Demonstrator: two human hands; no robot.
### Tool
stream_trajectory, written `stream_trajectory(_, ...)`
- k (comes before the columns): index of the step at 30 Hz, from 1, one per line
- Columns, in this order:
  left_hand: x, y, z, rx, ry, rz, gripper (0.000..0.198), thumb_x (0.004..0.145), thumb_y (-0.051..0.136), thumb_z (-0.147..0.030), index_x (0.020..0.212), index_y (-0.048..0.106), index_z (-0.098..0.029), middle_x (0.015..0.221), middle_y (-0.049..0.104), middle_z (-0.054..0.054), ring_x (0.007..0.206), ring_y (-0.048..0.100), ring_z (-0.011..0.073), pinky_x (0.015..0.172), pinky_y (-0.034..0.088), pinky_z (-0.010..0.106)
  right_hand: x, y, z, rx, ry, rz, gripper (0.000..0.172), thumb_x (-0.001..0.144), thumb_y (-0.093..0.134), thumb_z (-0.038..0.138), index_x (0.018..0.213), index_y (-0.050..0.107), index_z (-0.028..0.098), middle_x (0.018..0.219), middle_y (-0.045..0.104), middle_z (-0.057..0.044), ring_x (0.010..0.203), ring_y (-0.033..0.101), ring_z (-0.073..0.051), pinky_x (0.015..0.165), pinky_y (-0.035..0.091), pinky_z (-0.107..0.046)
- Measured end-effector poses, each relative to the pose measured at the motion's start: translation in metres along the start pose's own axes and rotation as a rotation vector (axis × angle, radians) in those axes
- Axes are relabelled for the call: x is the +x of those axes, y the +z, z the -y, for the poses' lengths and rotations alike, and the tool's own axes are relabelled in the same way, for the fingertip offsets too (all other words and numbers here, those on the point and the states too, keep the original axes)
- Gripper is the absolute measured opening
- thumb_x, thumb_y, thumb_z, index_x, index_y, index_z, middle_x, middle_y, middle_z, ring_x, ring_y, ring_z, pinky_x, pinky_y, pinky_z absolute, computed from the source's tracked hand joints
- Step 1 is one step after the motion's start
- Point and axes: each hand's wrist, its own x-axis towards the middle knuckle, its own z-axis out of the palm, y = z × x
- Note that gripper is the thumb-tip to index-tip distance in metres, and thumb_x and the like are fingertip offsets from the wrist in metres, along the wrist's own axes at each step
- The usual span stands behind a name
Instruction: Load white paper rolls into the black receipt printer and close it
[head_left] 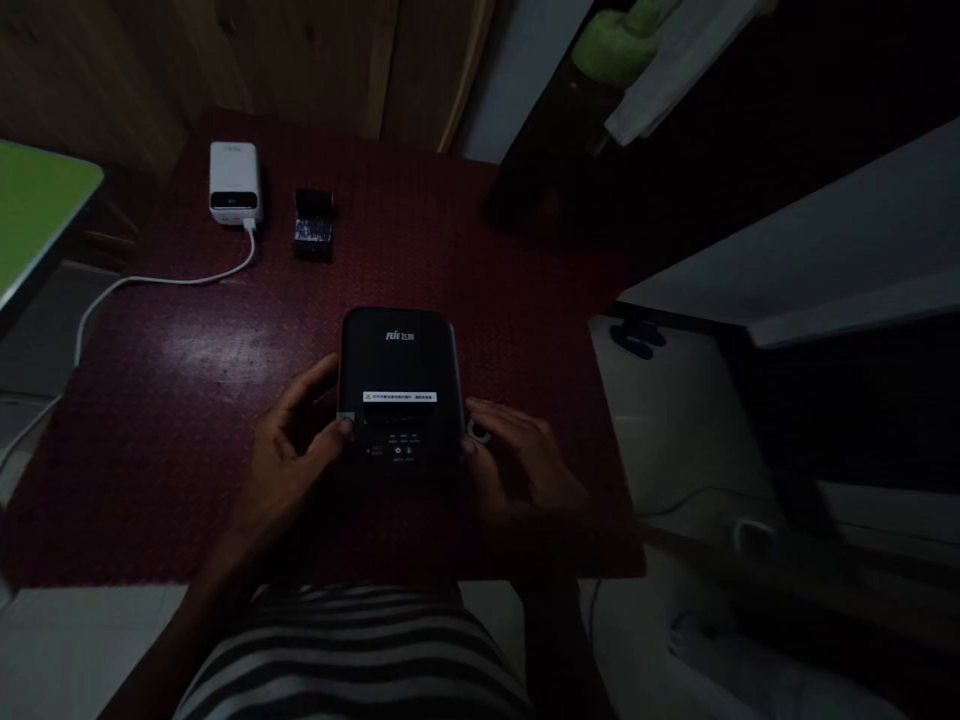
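Note:
A black boxy device (409, 370) with rounded corners sits on the dark red table in front of me. It carries pale lettering near its far end, a white warning label across the middle, a dark slot, and small buttons near my side. My left hand (289, 440) grips its left edge, thumb on the near left corner beside a small greyish tab (345, 416). On the right edge, my right hand (521, 450) holds the device with thumb and fingers. Between those fingers and the device shows a pale ring-shaped part (478, 430); whether it belongs to the device I cannot tell.
A white device (234, 180) with a plugged-in white cable (180, 281) stands at the table's (510, 350) far left. Near it lies a small open black case (313, 222). A green-topped surface (45, 210) is at left; a dark bottle-like object (551, 140) stands at the back right.

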Motion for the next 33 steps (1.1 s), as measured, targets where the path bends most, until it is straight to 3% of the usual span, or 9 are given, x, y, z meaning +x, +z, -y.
stream_trajectory(7,-0.002,0.001,0.002,0.010,-0.015,0.006,0.063,0.099,0.079,-0.039,0.160,0.066,-0.034,0.166,0.066,0.007,0.154,0.063,0.0370,0.124,0.058,0.053,-0.003,0.001,-0.007,-0.047,0.045,0.009,0.020,0.106,0.071,0.014,0.121,0.077,0.026,0.114,0.088,-0.004,0.106,0.084,-0.022,0.098,0.069,-0.042)
stream_trajectory(17,-0.003,0.011,-0.003,-0.008,-0.048,-0.063,0.060,0.098,0.075,-0.034,0.157,0.069,-0.031,0.160,0.070,0.008,0.151,0.066,0.0360,0.122,0.059,0.052,0.004,0.002,-0.010,-0.076,0.040,-0.002,0.019,0.107,0.071,0.013,0.120,0.077,0.026,0.113,0.088,-0.005,0.104,0.085,-0.023,0.097,0.070,-0.043)
stream_trajectory(24,-0.004,0.010,0.005,-0.032,-0.008,-0.048,0.062,0.098,0.077,-0.039,0.159,0.067,-0.031,0.163,0.068,0.009,0.150,0.067,0.0358,0.120,0.059,0.050,0.016,0.003,-0.016,-0.040,-0.104,-0.019,0.030,0.102,0.071,0.007,0.124,0.079,0.027,0.111,0.089,-0.007,0.101,0.085,-0.025,0.090,0.070,-0.044)
stream_trajectory(28,-0.005,0.005,0.017,-0.001,0.087,-0.015,0.062,0.103,0.073,-0.045,0.163,0.063,-0.032,0.168,0.063,0.009,0.153,0.063,0.0356,0.123,0.056,0.051,0.044,0.006,-0.018,-0.015,-0.258,0.154,0.032,0.106,0.066,0.005,0.128,0.079,0.024,0.121,0.088,-0.010,0.112,0.084,-0.026,0.099,0.068,-0.045)
stream_trajectory(30,-0.004,0.002,0.025,0.041,0.170,-0.011,0.059,0.106,0.071,-0.046,0.163,0.063,-0.031,0.167,0.063,0.008,0.155,0.060,0.0348,0.129,0.050,0.052,0.062,0.015,-0.013,-0.017,-0.266,0.338,0.029,0.109,0.062,0.006,0.126,0.080,0.021,0.123,0.088,-0.012,0.115,0.083,-0.026,0.104,0.066,-0.045)
stream_trajectory(33,-0.002,0.000,0.034,0.112,0.274,-0.011,0.058,0.108,0.067,-0.050,0.162,0.063,-0.029,0.165,0.064,0.009,0.155,0.059,0.0345,0.132,0.045,0.054,0.091,0.033,0.006,-0.185,-0.140,0.667,0.026,0.109,0.063,0.009,0.123,0.081,0.021,0.123,0.086,-0.012,0.113,0.081,-0.028,0.103,0.063,-0.045)
